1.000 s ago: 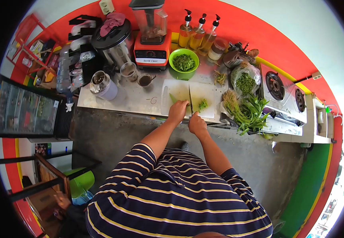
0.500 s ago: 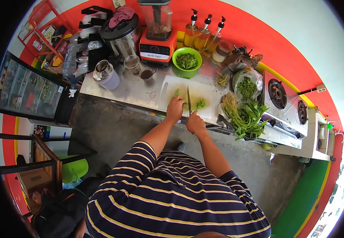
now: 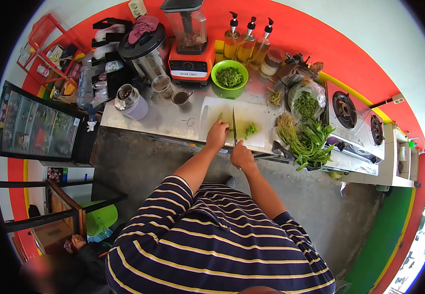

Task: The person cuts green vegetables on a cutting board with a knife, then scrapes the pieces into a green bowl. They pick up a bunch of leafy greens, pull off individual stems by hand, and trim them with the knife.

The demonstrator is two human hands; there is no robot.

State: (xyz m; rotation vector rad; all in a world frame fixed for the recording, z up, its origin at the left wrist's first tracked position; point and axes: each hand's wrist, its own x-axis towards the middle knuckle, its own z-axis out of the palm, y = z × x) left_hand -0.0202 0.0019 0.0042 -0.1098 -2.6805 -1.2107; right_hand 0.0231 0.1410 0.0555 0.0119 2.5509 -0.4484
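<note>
My right hand (image 3: 242, 156) is closed around the handle of a knife (image 3: 234, 121), whose long blade points away from me over a white cutting board (image 3: 210, 110). Just left of the blade, my left hand (image 3: 217, 135) is closed, fingers pressed down on green stalks (image 3: 220, 116); only a bit of them shows past the fingers. To the right of the knife lies a small pile of chopped greens (image 3: 251, 129). Behind the board stands a lime-green bowl (image 3: 230, 89) filled with cut greens.
Right of the board lie leafy greens (image 3: 313, 142) and a plastic bag of chopped greens (image 3: 306, 105), beside a gas stove (image 3: 352, 122). A blender (image 3: 189, 63), pump bottles (image 3: 245, 46) and a glass of dark liquid (image 3: 180, 97) stand behind. Another person (image 3: 82, 259) is at lower left.
The view has shifted slightly. My hands stay at the board with the knife between them. The other person at lower left has moved, and their hands now show near the cardboard box.
</note>
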